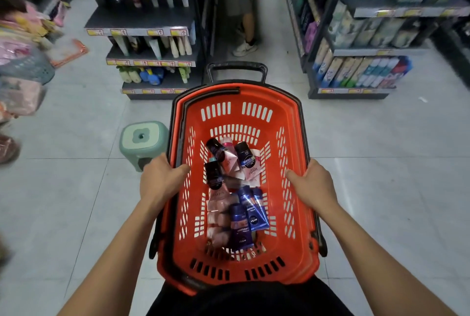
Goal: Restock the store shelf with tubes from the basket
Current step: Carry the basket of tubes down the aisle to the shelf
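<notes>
An orange shopping basket [239,268] with black trim is held in front of me above the floor. My left hand [160,179] grips its left rim and my right hand [314,183] grips its right rim, thumbs inside. Inside lie several tubes: blue ones [250,214], pink ones [218,216] and dark-capped ones [215,174]. The store shelf [147,58] with upright tubes stands ahead on the left, its rows partly filled.
A green plastic stool [142,140] sits on the tiled floor just left of the basket. A second shelf unit [356,71] with boxed goods stands ahead right. A person's legs [245,33] occupy the aisle between the shelves. Blurred packaged goods hang at far left.
</notes>
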Demonstrator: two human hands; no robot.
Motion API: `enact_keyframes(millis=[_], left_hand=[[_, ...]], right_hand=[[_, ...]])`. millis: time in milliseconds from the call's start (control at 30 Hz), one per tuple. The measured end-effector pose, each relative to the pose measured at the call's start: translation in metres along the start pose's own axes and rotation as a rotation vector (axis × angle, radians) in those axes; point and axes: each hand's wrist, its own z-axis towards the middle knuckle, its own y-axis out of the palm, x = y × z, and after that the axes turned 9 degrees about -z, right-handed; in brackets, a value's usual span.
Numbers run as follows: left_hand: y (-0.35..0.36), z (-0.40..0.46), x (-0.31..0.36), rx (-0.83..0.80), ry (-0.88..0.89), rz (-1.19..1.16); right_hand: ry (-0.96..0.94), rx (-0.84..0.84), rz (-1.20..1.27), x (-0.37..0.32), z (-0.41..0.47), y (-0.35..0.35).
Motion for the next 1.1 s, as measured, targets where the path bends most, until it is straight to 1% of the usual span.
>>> enact_keyframes(millis=[233, 367, 467, 633, 867, 1000, 1100], left_hand=[[0.015, 0.047, 0.046, 0.035, -0.017, 0.011], [0.016, 0.082, 0.054, 0.042, -0.065, -0.023], [0.014, 0.119, 0.056, 0.034, -0.067, -0.051], [0.005, 0.198, 0.074, 0.027, -0.043, -0.085], [-0.035, 0.316, 0.11, -0.009, -0.01, -0.065], [-0.052, 0.37, 0.113, -0.025, -0.012, -0.091], [-0.059, 0.399, 0.114, -0.047, -0.041, -0.134]], right_hand=[[-0.013, -0.051, 0.01, -0.019, 0.073, -0.014], [-0.036, -0.069, -0.022, -0.048, 0.111, -0.014], [-0.045, -0.065, -0.036, -0.073, 0.141, -0.011], [-0.021, -0.031, -0.029, -0.126, 0.194, -0.008], [0.029, -0.006, -0.046, -0.224, 0.259, 0.002], [0.0, 0.036, -0.115, -0.268, 0.295, 0.008], [-0.011, 0.016, -0.134, -0.292, 0.321, 0.016]])
